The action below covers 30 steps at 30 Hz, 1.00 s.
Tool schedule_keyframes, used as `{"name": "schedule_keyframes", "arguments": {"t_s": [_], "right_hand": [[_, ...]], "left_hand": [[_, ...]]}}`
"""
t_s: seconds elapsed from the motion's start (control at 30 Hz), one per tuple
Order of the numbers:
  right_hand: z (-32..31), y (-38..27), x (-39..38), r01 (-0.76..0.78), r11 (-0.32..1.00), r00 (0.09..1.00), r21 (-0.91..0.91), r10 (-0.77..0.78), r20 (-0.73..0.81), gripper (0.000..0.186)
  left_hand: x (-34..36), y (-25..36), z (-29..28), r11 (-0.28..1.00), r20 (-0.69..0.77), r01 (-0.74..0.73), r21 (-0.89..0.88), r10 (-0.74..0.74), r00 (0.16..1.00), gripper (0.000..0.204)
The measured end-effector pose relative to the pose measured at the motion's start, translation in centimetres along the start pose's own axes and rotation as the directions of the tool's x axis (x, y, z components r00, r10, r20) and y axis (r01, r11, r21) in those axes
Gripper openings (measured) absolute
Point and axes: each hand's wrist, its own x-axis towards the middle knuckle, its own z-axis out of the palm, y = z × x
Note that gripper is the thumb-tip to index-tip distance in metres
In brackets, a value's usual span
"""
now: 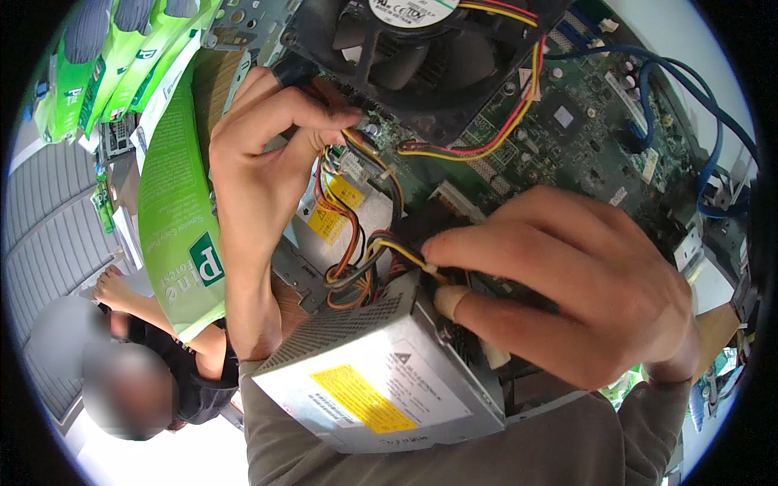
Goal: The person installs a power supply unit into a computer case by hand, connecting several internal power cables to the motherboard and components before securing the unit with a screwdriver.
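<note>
A silver power supply box (pixel 381 389) with white and yellow labels sits low in the middle, tilted, against the lap. From its vented top comes a bundle of cables (pixel 352 275) in black, yellow, red and orange. My left hand (pixel 263 138) pinches the upper end of a cable between thumb and fingers beside the black fan (pixel 438 61). My right hand (pixel 567 283) closes thumb and index finger on yellow and black wires above the power supply box. Its other fingers are curled, partly hidden. Beyond lies a green circuit board (pixel 559 121), partly covered by the fan.
Green paper packages (pixel 182 219) stand along the left. Dark blue cables (pixel 689 73) loop over the board's right side. At lower left another person's arm (pixel 154 308) shows. The metal case frame (pixel 300 279) edges the board, and more wires lie at far right.
</note>
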Motion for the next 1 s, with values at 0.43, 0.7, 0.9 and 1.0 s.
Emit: {"name": "schedule_keyframes", "arguments": {"t_s": [0.43, 0.7, 0.9, 1.0], "right_hand": [[-2.4, -1.6, 0.7, -0.226, 0.972, 0.943, 0.068, 0.2, 0.266, 0.041], [-3.1, -2.5, 0.7, -0.174, 0.982, 0.945, 0.078, 0.145, 0.292, 0.041], [-4.0, -3.7, 1.3, -0.215, 0.974, 0.916, 0.076, 0.174, 0.361, 0.034], [-4.0, -3.1, 1.2, -0.155, 0.983, 0.944, 0.095, 0.119, 0.309, 0.025]], "left_hand": [[-0.3, 2.6, -4.6, 0.995, 0.247, -0.012, 0.1, -0.014, 0.969, 0.027], [-8.8, 15.3, -10.2, 0.993, 0.476, 0.117, 0.014, -0.109, 0.873, 0.077], [-10.9, 19.2, -6.7, 0.942, 0.384, 0.132, 0.309, -0.251, 0.888, 0.097], [-11.0, 19.7, -4.9, 0.887, 0.313, 0.085, 0.453, -0.247, 0.917, 0.098]]}}
